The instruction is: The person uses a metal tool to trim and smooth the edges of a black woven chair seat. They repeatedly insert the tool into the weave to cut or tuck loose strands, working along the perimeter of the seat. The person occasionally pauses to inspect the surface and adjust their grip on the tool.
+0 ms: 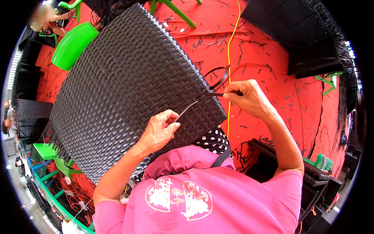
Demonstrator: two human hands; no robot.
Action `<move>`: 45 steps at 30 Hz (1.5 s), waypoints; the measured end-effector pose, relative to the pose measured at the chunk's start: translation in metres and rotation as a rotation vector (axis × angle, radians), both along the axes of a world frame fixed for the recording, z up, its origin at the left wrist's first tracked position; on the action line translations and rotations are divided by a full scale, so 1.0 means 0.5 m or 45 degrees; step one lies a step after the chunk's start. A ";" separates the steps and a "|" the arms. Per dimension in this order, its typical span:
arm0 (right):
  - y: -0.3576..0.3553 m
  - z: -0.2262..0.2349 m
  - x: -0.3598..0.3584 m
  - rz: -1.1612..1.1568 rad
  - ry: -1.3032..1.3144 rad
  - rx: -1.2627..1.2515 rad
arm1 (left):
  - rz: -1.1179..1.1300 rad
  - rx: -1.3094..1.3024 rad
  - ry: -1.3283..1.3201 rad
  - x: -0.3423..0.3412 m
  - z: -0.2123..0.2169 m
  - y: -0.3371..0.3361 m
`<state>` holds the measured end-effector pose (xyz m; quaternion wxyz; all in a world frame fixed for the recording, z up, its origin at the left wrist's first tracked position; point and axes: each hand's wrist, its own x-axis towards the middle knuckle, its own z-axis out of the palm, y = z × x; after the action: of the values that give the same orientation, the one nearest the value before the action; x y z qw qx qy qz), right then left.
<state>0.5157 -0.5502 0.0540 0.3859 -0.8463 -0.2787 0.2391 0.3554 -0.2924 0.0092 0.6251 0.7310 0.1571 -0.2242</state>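
Observation:
A large woven panel of black wicker point(128, 74) lies tilted in front of me, its near edge by my lap. My left hand point(159, 130) is closed over its lower right part, pinching a thin curved grey sliver point(187, 110) that tapers to a point; whether it is a tool or a strand I cannot tell. Just off the panel's right edge, my right hand point(247, 99) pinches a flat black weaving strip point(214, 94), whose tip reaches the weave. A loop of black strip point(220, 78) curls out beside that edge.
Red sheeting point(269, 101) covers the floor, strewn with black offcuts. A yellow cable point(233, 39) runs along it. Green plastic chairs point(74, 46) stand around the panel. Black wicker furniture point(296, 31) is at the far right. Another person point(52, 21) sits at far left.

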 end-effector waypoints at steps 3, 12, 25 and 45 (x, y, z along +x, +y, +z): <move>-0.005 -0.008 -0.005 -0.014 0.040 0.001 | 0.043 -0.062 0.106 0.011 0.015 -0.012; -0.023 -0.043 -0.035 -0.128 0.039 0.120 | -0.192 0.153 0.327 0.059 0.085 -0.014; -0.026 -0.134 -0.083 -0.325 0.325 0.386 | -0.546 0.556 0.389 0.137 0.138 -0.035; -0.027 -0.097 -0.041 -0.211 0.095 0.243 | -0.219 0.699 -0.059 0.068 0.012 0.035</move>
<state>0.4954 -0.5636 0.0055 0.4933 -0.8164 -0.2147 0.2100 0.3893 -0.2751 0.0154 0.3859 0.8885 0.1350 -0.2086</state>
